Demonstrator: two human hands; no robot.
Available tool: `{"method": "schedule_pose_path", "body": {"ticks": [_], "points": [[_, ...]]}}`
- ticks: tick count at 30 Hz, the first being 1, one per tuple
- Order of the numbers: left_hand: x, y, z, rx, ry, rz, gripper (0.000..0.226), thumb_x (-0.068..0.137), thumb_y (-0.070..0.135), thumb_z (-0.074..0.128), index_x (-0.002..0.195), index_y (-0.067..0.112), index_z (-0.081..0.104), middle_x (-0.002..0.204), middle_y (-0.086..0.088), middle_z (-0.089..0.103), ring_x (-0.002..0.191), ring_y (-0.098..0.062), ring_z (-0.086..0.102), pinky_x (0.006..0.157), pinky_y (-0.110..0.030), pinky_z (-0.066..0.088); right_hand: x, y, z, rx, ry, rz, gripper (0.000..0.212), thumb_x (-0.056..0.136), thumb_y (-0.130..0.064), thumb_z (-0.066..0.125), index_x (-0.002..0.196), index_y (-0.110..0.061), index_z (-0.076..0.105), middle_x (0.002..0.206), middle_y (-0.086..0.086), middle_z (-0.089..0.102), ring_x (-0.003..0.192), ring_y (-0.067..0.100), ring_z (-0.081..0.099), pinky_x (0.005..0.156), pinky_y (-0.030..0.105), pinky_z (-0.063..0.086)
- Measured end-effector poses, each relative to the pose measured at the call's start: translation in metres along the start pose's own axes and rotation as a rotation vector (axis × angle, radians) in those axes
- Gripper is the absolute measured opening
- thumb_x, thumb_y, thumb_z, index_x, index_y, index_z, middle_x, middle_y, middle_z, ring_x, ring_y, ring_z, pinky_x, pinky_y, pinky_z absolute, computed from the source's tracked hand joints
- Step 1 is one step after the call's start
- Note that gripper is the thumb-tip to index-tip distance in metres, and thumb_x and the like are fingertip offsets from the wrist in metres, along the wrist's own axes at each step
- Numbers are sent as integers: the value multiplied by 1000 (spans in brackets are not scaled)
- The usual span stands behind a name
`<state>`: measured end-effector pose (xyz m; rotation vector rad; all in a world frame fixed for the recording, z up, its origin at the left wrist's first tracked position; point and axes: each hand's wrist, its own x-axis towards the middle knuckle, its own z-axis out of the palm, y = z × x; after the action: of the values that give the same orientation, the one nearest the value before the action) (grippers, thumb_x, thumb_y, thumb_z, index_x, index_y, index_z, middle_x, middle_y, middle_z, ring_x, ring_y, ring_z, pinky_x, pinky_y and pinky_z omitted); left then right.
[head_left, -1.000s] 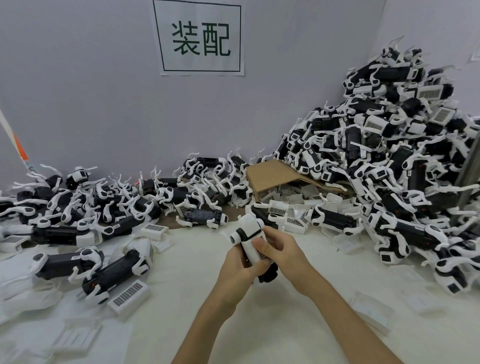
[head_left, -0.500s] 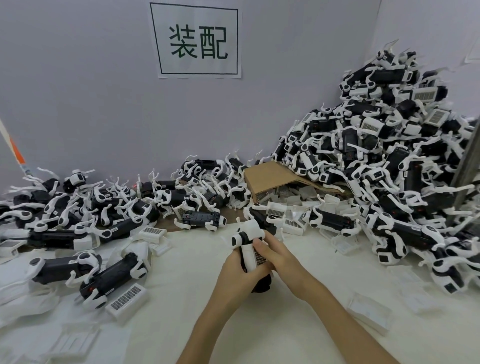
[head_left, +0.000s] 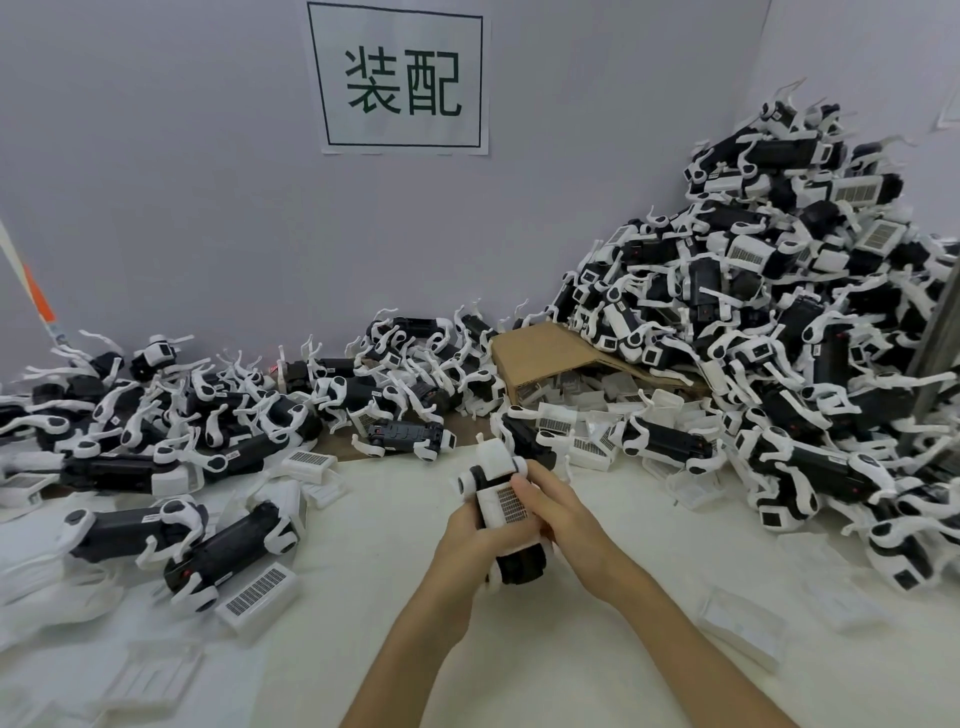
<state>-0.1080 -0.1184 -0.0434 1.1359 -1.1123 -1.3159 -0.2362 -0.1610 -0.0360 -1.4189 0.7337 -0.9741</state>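
Starting at the left edge of the table (head_left: 363, 519): a low drift of black-and-white toy dogs (head_left: 171, 415) along the far side. Also a few loose white slatted covers there, e.g. a spare cover (head_left: 257, 597) just beside the nearest dog. Up on the wall, a printed sign (head_left: 397, 78).

Middle of the table, toward the front edge: left hand (head_left: 467, 535) curled round the side and underside of the dog in hand (head_left: 493, 465), gripping it with the head end pointing up and away. Right hand (head_left: 566, 512) wrapped round from the other side, thumb laid across the white slatted cover (head_left: 511, 506) on the dog's back. So both hands closed on the same piece. Tail end low over the table, can't tell whether touching.

Looks like seating that cover. Tips for doing it well:
- Square the cover's edges to the recess first, then push.
- Press evenly along the length, not at one corner.
- Brace from underneath with the left palm, straight against the thumb's push.
- Mind the thin white legs, probably easy to bend or trap under a finger.
- Check for a flush fit all round before letting go.

Further right, at the far edge: a flattened cardboard box (head_left: 545, 353) with more covers spilling out beneath. Then a tall heap of dogs (head_left: 779, 312) filling the far right corner. Some clear trays (head_left: 743, 623) near the right edge, well apart from the hands.
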Motion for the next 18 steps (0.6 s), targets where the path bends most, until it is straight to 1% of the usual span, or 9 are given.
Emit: {"method": "schedule_pose_path", "body": {"ticks": [2, 3, 6, 8, 10, 13, 15, 17, 18], "points": [[0, 0, -2, -55, 23, -23, 32, 91, 7, 67, 120, 18, 64, 107, -7, 76, 99, -20, 73, 85, -35, 60, 0, -1, -1, -19, -18, 18, 28, 102, -27, 50, 125, -17, 63, 113, 5, 72, 104, 12, 68, 84, 22, 54], [1, 1, -3, -46, 41, -18, 33, 91, 6, 67, 122, 17, 63, 108, -8, 76, 99, -19, 73, 83, -33, 60, 0, -1, -1, -33, -20, 21, 28, 102, -26, 49, 125, -17, 63, 114, 6, 71, 104, 12, 68, 85, 22, 53], [1, 1, 0, 6, 55, 3, 34, 91, 8, 68, 124, 17, 62, 106, -4, 76, 96, -13, 73, 73, -21, 57, 1, -1, 0, -48, -15, 8, 26, 105, -21, 45, 125, -18, 61, 111, 0, 71, 101, 6, 68, 82, 18, 52], [0, 2, 2, 17, 56, 2, 33, 92, 11, 69, 123, 19, 62, 104, -1, 77, 94, -11, 73, 69, -17, 55, 1, -2, 1, -51, -11, 1, 26, 105, -20, 45, 125, -19, 61, 110, -4, 72, 101, 5, 68, 83, 18, 51], [-1, 3, 2, 23, 50, 0, 34, 92, 12, 69, 124, 19, 61, 105, -1, 77, 96, -11, 73, 74, -21, 57, 1, -2, 0, -52, -11, -6, 25, 105, -19, 45, 124, -18, 61, 106, -7, 73, 99, 4, 68, 81, 17, 51], [-2, 4, 2, 15, 9, -8, 33, 94, 13, 67, 126, 18, 61, 111, -4, 75, 102, -16, 72, 90, -33, 58, 1, 1, -1, -58, 12, -17, 22, 105, -19, 46, 118, -16, 63, 95, -10, 73, 92, 3, 68, 76, 16, 51], [-3, 4, 2, 29, -19, 13, 33, 95, 15, 66, 127, 18, 60, 112, -3, 75, 104, -15, 71, 92, -33, 57, 1, 3, -2, -109, 60, -45, 19, 105, -23, 47, 112, -20, 64, 92, -9, 72, 91, 8, 68, 76, 22, 54], [-3, 3, 4, 51, -40, 45, 32, 98, 21, 62, 130, 19, 60, 113, -2, 75, 106, -15, 71, 95, -32, 56, 1, 3, -5, -192, 125, -108, 17, 103, -33, 51, 111, -26, 65, 99, -2, 71, 95, 17, 68, 81, 32, 57], [-3, 3, 4, 47, -53, 49, 31, 100, 28, 59, 130, 20, 60, 113, -2, 75, 106, -16, 71, 95, -33, 56, 1, 2, -6, -211, 153, -138, 20, 98, -39, 53, 111, -29, 65, 104, 1, 70, 98, 17, 68, 81, 31, 57]]}}
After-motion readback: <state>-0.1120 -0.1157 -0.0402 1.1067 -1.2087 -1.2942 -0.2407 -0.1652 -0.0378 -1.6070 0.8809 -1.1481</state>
